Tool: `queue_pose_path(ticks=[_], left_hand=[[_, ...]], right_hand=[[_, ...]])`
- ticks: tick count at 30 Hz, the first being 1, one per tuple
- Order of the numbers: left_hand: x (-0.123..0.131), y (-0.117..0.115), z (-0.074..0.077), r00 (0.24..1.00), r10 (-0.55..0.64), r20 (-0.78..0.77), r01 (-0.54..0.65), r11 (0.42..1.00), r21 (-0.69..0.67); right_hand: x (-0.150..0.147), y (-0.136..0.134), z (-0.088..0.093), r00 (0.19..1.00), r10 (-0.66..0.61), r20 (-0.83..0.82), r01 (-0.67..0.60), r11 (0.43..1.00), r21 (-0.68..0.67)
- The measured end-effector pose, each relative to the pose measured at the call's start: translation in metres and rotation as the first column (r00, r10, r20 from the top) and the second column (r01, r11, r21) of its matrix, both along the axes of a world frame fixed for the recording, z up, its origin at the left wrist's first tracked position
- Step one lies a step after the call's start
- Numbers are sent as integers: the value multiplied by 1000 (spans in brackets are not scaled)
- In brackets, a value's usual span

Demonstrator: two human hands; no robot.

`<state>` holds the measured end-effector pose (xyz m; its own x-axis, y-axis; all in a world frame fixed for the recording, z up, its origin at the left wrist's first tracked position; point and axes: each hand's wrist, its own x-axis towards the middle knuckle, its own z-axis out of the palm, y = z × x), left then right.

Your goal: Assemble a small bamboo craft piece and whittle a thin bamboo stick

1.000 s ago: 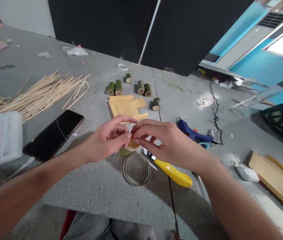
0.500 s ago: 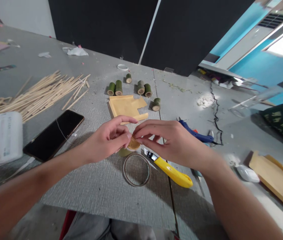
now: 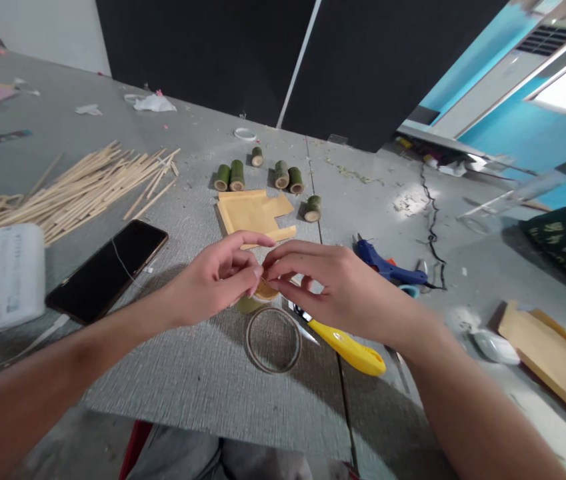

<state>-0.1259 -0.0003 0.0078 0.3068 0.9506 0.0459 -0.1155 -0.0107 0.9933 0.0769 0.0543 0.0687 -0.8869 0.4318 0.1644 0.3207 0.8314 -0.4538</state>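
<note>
My left hand [image 3: 217, 277] and my right hand [image 3: 333, 283] meet fingertip to fingertip over the grey mat [image 3: 203, 373]. Both pinch at a short green bamboo piece [image 3: 255, 299] with a tan round cap on its top. My left fingers curl round its left side, my right thumb and forefinger press on the cap. Just below the hands lies a clear tape ring [image 3: 273, 339]. A yellow utility knife [image 3: 345, 343] lies under my right wrist.
Several green bamboo pieces [image 3: 257, 175] and a cut tan card sheet [image 3: 253, 212] lie beyond the hands. A black phone [image 3: 107, 270], a heap of bamboo sticks [image 3: 77, 190] and a white box [image 3: 1, 280] are left. A blue glue gun [image 3: 387, 267] and a tan envelope [image 3: 555, 360] are right.
My right hand shifted slightly left and its fingers rearranged on the cap. My left hand has stayed put.
</note>
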Motion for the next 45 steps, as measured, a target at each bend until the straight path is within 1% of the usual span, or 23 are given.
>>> queue_pose_path(ticks=[9, 13, 22, 28, 34, 40, 45], left_hand=[[-1, 1, -2, 1000, -7, 9, 7, 1000, 5], [0, 1, -3, 1000, -4, 10, 4, 1000, 4], [0, 0, 0, 1000, 4, -4, -4, 1000, 0], [0, 1, 0, 1000, -3, -6, 3, 1000, -4], [-1, 1, -1, 1000, -11, -11, 11, 1000, -5], [0, 1, -1, 1000, 2, -1, -2, 1000, -5], [-1, 1, -2, 1000, -2, -3, 2, 1000, -2]], right_hand=[[2, -1, 1, 999, -38, -12, 38, 999, -14], [1, -1, 2, 1000, -20, -11, 20, 999, -26], [-2, -2, 0, 1000, -14, -4, 14, 1000, 2], [-2, -1, 0, 1000, -22, -12, 22, 999, -39], [2, 0, 1, 998, -58, -23, 57, 996, -62], [-1, -1, 0, 999, -19, -26, 18, 999, -30], [-1, 0, 0, 1000, -15, -20, 14, 1000, -24]])
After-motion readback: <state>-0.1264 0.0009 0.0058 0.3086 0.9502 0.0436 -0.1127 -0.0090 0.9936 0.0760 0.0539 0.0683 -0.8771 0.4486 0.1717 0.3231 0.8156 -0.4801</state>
